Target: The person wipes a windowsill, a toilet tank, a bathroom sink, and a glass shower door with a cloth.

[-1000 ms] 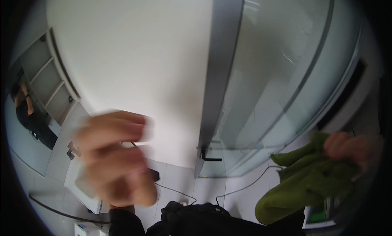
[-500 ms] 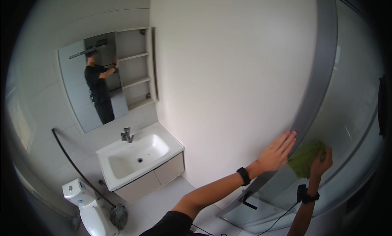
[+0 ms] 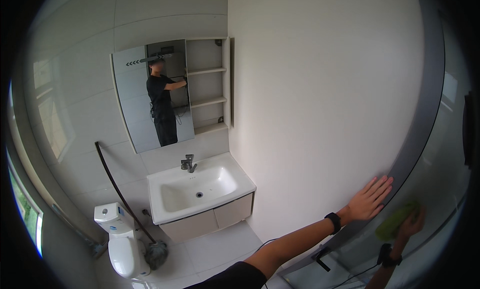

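My left hand lies flat with its fingers stretched out, at the white wall panel and the edge of the tall grey frame strip. A black band circles its wrist. Right of the frame, my right hand grips a green cloth at the glass panel. That hand looks dim, and whether it is in front of the glass or behind it I cannot tell. A black device with a cable sits on the right wrist. Below the frame is a dark door handle.
A white washbasin with a grey tap stands over a beige cabinet. Above hangs a mirror with open shelves beside it. A white toilet and a grey mop are at the lower left, near a window.
The view has swung left, so the room sits further right in the picture. The left hand remains flat at the frame, and the right still holds the cloth, now dimmer.
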### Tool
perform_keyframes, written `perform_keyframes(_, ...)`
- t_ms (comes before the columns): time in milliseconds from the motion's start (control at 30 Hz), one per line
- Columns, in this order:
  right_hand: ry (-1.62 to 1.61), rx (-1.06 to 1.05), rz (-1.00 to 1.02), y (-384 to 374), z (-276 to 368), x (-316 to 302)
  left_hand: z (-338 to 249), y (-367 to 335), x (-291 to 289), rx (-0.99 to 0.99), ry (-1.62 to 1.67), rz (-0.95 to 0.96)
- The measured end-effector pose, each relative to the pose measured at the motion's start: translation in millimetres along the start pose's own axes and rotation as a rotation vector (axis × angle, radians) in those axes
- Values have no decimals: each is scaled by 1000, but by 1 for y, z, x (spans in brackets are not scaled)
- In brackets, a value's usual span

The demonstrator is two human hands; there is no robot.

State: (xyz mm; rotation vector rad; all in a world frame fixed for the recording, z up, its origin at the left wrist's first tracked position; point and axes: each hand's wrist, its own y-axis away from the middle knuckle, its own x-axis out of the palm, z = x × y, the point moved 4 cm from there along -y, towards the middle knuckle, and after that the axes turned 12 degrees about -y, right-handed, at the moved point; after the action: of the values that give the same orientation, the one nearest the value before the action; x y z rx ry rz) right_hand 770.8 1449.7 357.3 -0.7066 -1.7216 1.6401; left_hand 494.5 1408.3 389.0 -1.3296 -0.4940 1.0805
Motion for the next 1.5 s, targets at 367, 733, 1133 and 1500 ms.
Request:
perform_keyframes(367, 95, 19, 138, 15, -51, 16, -8, -15, -19, -31, -116, 50)
perform_keyframes(733, -355, 79, 384, -62, 130, -19, -70, -7, -123, -250, 474, 247)
perform_keyframes(1133, -850, 143, 959, -62, 245, -50, -52, 33, -208, -213, 502, 410)
perform_keyframes(1500, -1049, 84, 952, -64, 321, -43, -25, 70, -293, -144, 819, 528)
